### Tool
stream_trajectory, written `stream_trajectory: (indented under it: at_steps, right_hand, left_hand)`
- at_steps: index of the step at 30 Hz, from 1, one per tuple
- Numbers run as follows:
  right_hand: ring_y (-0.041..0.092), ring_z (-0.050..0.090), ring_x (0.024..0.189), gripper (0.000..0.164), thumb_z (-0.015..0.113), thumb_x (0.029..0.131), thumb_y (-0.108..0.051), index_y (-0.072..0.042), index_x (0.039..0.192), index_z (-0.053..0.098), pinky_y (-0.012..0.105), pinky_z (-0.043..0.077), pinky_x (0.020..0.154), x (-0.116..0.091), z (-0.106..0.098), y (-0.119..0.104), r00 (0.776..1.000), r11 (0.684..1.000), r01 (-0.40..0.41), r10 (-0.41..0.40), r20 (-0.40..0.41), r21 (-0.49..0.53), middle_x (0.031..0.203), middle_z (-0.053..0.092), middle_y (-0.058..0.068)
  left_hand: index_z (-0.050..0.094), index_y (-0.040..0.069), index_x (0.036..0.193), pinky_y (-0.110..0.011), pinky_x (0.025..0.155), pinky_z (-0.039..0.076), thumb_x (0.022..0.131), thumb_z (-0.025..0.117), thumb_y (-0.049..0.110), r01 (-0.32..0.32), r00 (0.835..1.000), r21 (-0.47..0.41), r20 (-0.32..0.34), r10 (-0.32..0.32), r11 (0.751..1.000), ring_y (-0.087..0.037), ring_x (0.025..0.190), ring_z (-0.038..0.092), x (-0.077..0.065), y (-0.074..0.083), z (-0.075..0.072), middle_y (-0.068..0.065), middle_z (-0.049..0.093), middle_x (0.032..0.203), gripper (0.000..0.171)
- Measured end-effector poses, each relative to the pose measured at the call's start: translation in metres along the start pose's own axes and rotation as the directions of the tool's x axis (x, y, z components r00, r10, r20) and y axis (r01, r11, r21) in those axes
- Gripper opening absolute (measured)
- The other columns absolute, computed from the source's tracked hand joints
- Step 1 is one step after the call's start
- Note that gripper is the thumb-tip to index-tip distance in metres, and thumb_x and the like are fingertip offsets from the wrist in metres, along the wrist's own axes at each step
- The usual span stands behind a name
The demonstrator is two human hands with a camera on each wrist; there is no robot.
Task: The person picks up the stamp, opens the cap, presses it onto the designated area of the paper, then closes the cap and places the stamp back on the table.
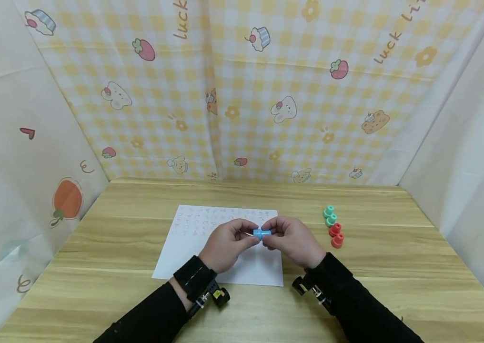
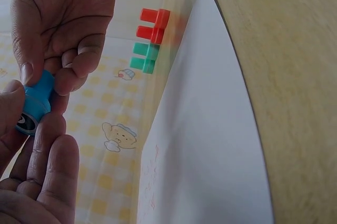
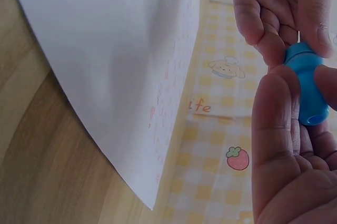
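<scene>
A small light-blue toy stamp (image 1: 261, 233) is held sideways above the paper, between both hands. My left hand (image 1: 227, 244) pinches its wider end, where a round dark face with a white mark shows in the left wrist view. The narrow handle end of the stamp (image 3: 310, 95), with a hole in its tip, is pinched by the thumb and fingers of my right hand (image 1: 297, 242). Under the hands lies a white sheet of paper (image 1: 242, 269) with rows of small red marks across its upper part.
To the right of the paper, two green stamps (image 1: 330, 216) and two red stamps (image 1: 336, 235) stand in a line on the wooden table (image 1: 396, 267). Behind the table hangs a yellow checked cloth (image 1: 246, 128), with pale cloth at both sides.
</scene>
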State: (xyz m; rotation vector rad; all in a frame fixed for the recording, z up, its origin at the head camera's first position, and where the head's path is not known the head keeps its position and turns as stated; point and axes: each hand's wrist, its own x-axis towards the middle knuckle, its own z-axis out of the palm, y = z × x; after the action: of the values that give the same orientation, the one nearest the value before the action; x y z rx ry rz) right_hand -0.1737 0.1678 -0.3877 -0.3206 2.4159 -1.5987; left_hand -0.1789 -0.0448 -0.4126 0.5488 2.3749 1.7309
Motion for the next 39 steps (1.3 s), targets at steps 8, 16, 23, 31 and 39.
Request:
stream_trajectory:
  at_steps: [8,16,23,31,39]
  right_hand:
    - [0.018,0.072,0.085,0.016,0.072,0.098,-0.01,0.0,0.111,0.072,0.031,0.059,0.079,-0.005,0.001,-0.001,1.0,0.999,0.005,-0.006,-0.025,-0.032,0.096,0.077,0.015]
    - [0.015,0.07,0.085,0.014,0.073,0.096,-0.008,-0.002,0.109,0.073,0.03,0.059,0.08,-0.011,0.003,-0.004,0.999,0.999,0.014,-0.016,-0.049,-0.048,0.092,0.078,0.007]
    - [0.015,0.069,0.083,0.014,0.073,0.096,-0.009,-0.003,0.109,0.073,0.03,0.058,0.077,-0.01,0.003,-0.004,0.999,0.997,0.02,-0.022,-0.033,-0.072,0.091,0.077,0.006]
    - [0.018,0.065,0.08,0.012,0.073,0.098,-0.011,-0.005,0.108,0.074,0.033,0.058,0.075,-0.004,-0.012,-0.01,0.997,0.986,-0.037,0.025,-0.079,-0.165,0.093,0.074,0.005]
    - [0.022,0.07,0.097,0.025,0.065,0.104,-0.016,-0.002,0.124,0.072,0.033,0.055,0.08,0.007,-0.055,-0.011,0.981,0.912,-0.124,0.055,-0.184,-0.391,0.111,0.078,0.011]
  left_hand:
    - [0.074,0.013,0.115,-0.024,0.074,0.056,0.097,0.077,0.016,-0.008,1.0,-0.015,0.003,0.008,1.0,-0.012,0.09,0.073,-0.001,0.002,0.003,0.0,0.077,0.102,0.018]
    - [0.075,0.013,0.112,-0.024,0.074,0.056,0.096,0.079,0.017,-0.021,1.0,0.015,-0.007,0.021,1.0,-0.012,0.088,0.07,-0.003,0.004,0.003,0.0,0.076,0.102,0.017]
    - [0.073,0.013,0.116,-0.025,0.075,0.056,0.098,0.077,0.02,-0.003,1.0,0.034,0.02,0.003,0.999,-0.011,0.089,0.072,-0.004,0.005,0.001,0.001,0.075,0.105,0.02]
    - [0.062,0.016,0.141,-0.043,0.098,0.059,0.098,0.076,0.034,0.031,0.995,0.141,0.093,-0.044,0.99,-0.021,0.122,0.071,-0.004,0.009,-0.006,-0.004,0.066,0.142,0.048]
    - [0.054,0.014,0.151,-0.05,0.115,0.048,0.1,0.073,0.04,-0.037,0.998,0.468,0.057,0.012,0.883,-0.028,0.143,0.055,-0.006,0.013,-0.015,-0.007,0.055,0.156,0.061]
